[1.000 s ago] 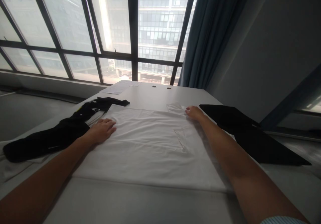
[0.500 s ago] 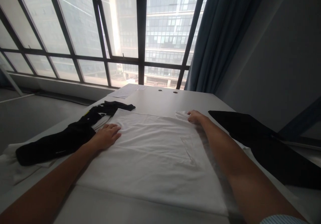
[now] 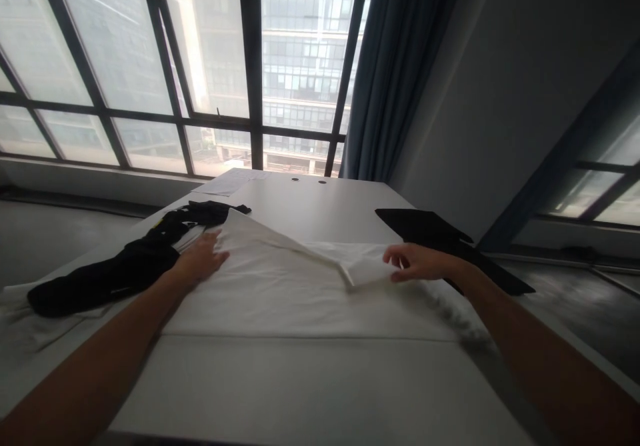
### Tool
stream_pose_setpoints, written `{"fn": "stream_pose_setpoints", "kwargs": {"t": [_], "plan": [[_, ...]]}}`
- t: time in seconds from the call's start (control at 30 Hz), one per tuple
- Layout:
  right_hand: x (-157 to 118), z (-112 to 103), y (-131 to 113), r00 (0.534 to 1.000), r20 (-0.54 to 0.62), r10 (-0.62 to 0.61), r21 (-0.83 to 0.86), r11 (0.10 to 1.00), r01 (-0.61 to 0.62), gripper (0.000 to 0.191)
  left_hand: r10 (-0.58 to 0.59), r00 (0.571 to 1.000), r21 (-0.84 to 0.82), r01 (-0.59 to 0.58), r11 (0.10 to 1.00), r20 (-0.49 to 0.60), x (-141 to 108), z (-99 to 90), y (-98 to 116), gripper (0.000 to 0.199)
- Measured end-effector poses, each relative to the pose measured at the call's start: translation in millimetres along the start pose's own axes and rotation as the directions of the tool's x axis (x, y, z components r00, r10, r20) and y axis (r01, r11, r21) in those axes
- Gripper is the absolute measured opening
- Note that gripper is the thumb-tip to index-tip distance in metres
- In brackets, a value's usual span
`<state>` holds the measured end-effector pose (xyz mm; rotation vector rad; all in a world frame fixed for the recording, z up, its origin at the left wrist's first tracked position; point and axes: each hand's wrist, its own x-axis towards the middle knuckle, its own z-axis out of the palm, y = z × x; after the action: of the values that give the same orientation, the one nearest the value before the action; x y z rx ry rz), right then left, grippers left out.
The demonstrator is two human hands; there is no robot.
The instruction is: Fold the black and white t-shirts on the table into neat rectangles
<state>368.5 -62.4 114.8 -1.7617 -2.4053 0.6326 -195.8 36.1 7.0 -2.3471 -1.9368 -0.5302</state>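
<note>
A white garment [image 3: 280, 293], possibly a T-shirt, lies across the table in front of me. My left hand [image 3: 203, 257] rests on its left side with the fingers stretched out. On the right, my right hand [image 3: 413, 263] has thumb and fingers closed on the garment's raised edge. From that grip a flap slants up to the far left corner, with its underside partly showing. Dark clothing [image 3: 107, 276] with some pale markings is heaped just left of my left hand, with white cloth beneath it.
The white table [image 3: 320, 393] carries paper sheets [image 3: 227, 183] at its far left and has two round holes near the back. A flat black item [image 3: 425, 225] lies at the right edge. Windows and a blue curtain [image 3: 385, 79] stand behind.
My right hand has come nearer, pulling the garment's far right edge up and over. My left hand stays on the left side. The view has swung to the right.
</note>
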Motion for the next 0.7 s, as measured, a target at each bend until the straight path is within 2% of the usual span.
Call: {"fn": "stream_pose_setpoints", "kwargs": {"t": [0.03,0.07,0.1,0.13,0.2,0.23,0.33,0.4,0.5,0.57,0.63,0.7], "plan": [[-12,4,4,0.996,0.084,0.041,0.048,0.998,-0.045,0.056,0.012,0.999,0.0,-0.012,1.0,-0.035,0,-0.9,2,0.075],[-20,8,9,0.992,0.101,0.074,0.082,0.993,-0.083,0.062,0.032,0.997,0.01,-0.031,0.999,-0.064,1,-1.5,5,0.076],[-24,13,15,0.993,0.057,0.099,0.104,0.989,-0.105,0.064,0.054,0.995,0.03,-0.052,0.998,-0.083,2,-1.5,7,0.076],[-26,18,21,0.992,-0.039,0.119,0.115,0.987,-0.114,0.063,0.077,0.993,0.053,-0.072,0.996,-0.093,2,-1.0,9,0.076],[-24,31,35,0.953,-0.271,0.137,0.108,0.988,-0.111,0.055,0.111,0.99,0.097,-0.102,0.99,-0.093,4,1.1,12,0.071],[-21,38,42,0.927,-0.347,0.144,0.102,0.988,-0.115,0.05,0.123,0.989,0.115,-0.112,0.987,-0.087,5,2.6,14,0.068],[-15,56,57,0.907,-0.399,0.133,0.09,0.99,-0.106,0.038,0.156,0.986,0.147,-0.146,0.978,-0.06,9,7.8,17,0.06],[-15,62,62,0.909,-0.401,0.117,0.095,0.992,-0.086,0.035,0.178,0.983,0.152,-0.169,0.974,-0.044,12,11.1,17,0.057],[-21,60,62,0.921,-0.378,0.096,0.117,0.992,-0.055,0.036,0.216,0.976,0.149,-0.21,0.966,-0.024,17,14.9,16,0.055],[-28,54,60,0.955,-0.287,0.075,0.16,0.987,-0.029,0.041,0.23,0.973,0.148,-0.225,0.963,-0.016,19,16.4,14,0.054],[-35,46,59,0.987,-0.149,0.053,0.212,0.977,-0.02,0.05,0.225,0.974,0.147,-0.221,0.964,-0.008,19,17.1,12,0.053],[-42,40,59,0.998,-0.034,0.051,0.235,0.971,-0.042,0.063,0.214,0.977,0.144,-0.211,0.967,-0.001,19,17.5,11,0.053]]}}
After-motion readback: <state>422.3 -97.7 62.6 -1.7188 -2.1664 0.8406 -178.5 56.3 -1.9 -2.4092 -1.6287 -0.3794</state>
